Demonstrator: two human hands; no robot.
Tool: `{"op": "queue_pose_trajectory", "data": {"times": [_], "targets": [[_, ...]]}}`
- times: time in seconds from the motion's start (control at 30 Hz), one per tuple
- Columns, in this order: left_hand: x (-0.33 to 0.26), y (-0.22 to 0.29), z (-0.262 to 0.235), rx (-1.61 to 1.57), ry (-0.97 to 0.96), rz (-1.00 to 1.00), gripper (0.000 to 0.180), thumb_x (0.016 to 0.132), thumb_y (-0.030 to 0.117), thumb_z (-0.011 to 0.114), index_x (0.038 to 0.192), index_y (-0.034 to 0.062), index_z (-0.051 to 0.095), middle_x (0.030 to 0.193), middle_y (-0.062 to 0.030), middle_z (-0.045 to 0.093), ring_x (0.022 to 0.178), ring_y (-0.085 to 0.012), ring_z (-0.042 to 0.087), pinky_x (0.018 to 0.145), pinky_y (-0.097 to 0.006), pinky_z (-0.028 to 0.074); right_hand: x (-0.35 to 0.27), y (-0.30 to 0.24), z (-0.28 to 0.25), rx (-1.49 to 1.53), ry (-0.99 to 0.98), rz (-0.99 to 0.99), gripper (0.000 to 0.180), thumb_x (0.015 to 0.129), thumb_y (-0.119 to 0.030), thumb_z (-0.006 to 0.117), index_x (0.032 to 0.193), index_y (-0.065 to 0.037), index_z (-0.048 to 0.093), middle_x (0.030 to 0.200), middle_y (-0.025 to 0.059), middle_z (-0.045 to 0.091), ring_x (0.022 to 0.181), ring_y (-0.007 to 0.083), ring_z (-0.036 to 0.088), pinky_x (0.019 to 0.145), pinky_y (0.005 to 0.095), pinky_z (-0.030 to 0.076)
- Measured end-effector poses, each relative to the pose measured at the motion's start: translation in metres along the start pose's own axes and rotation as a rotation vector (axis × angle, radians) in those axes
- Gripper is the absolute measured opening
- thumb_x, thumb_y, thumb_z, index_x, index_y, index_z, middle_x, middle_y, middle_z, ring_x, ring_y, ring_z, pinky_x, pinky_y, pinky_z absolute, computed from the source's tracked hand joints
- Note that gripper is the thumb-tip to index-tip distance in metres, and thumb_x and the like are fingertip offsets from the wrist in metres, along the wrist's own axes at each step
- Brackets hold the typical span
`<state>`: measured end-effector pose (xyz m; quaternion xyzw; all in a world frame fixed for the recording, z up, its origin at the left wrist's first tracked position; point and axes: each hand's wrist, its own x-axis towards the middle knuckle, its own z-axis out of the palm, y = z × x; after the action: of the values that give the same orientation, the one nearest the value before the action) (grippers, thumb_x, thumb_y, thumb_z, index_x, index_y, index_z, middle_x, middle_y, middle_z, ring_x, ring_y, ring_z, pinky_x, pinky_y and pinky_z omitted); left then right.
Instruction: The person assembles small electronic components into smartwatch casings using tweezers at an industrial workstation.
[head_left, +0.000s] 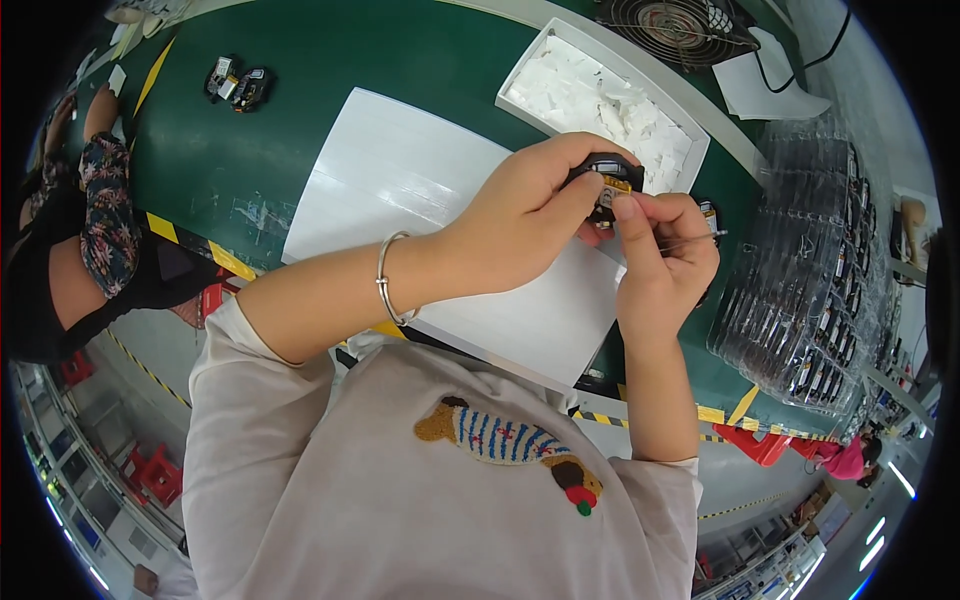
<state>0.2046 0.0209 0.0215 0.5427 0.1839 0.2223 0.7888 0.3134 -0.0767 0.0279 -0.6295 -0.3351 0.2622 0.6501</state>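
My left hand (528,215) is closed around a small black electronic device (606,166), its thumb lying over the front. A yellow-orange part (618,187) shows on the device's face. With thumb and forefinger, my right hand (662,262) pinches at that part's lower edge. A thin metal tool (694,239), its exact kind unclear, is tucked among the right fingers and sticks out to the right. Both hands are above a white sheet (390,160) on the green table (215,150). The fingertips hide much of the device.
Beyond my hands stands a white box (528,112) holding torn white scraps. Stacked clear plastic trays (790,280) with black devices fill the right side. More black devices (252,90) lie far left. A fan (672,28) is at the back. At left, a co-worker's flowered sleeve (108,205) reaches the table.
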Motion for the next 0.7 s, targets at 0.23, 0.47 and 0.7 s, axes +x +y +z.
{"op": "queue_pose_trajectory", "data": {"times": [0.23, 0.47, 0.7], "targets": [[-0.004, 0.006, -0.004, 0.404, -0.023, 0.182, 0.033, 0.09, -0.004, 0.046, 0.122, 0.0012, 0.053, 0.1, -0.0098, 0.062, 0.086, -0.0134, 0.062, 0.073, -0.026, 0.051, 0.011, 0.006, -0.014, -0.115, -0.062, -0.032, 0.018, 0.081, -0.001, 0.072, 0.076, -0.002, 0.055, 0.068, -0.0001, 0.058, 0.055, 0.0018, 0.045, 0.048, 0.0177, 0.036], [-0.004, 0.021, -0.006, 0.692, -0.091, 0.213, 0.023, 0.086, -0.003, 0.051, 0.108, 0.0007, 0.053, 0.083, -0.0119, 0.062, 0.066, -0.0206, 0.062, 0.061, -0.028, 0.049, 0.017, -0.004, -0.023, -0.061, -0.205, 0.172, 0.021, 0.078, -0.001, 0.073, 0.094, -0.001, 0.061, 0.073, -0.0037, 0.056, 0.061, 0.0016, 0.041, 0.053, 0.0178, 0.032], [-0.003, 0.04, -0.014, 0.854, -0.294, 0.09, 0.018, 0.083, 0.003, 0.057, 0.099, 0.0017, 0.048, 0.065, -0.014, 0.055, 0.054, -0.0296, 0.054, 0.047, -0.035, 0.038, 0.012, -0.014, -0.024, 0.102, -0.297, 0.366, 0.014, 0.083, -0.003, 0.069, 0.085, -0.001, 0.056, 0.071, -0.0017, 0.055, 0.061, 0.0035, 0.047, 0.054, 0.0182, 0.038]]}}
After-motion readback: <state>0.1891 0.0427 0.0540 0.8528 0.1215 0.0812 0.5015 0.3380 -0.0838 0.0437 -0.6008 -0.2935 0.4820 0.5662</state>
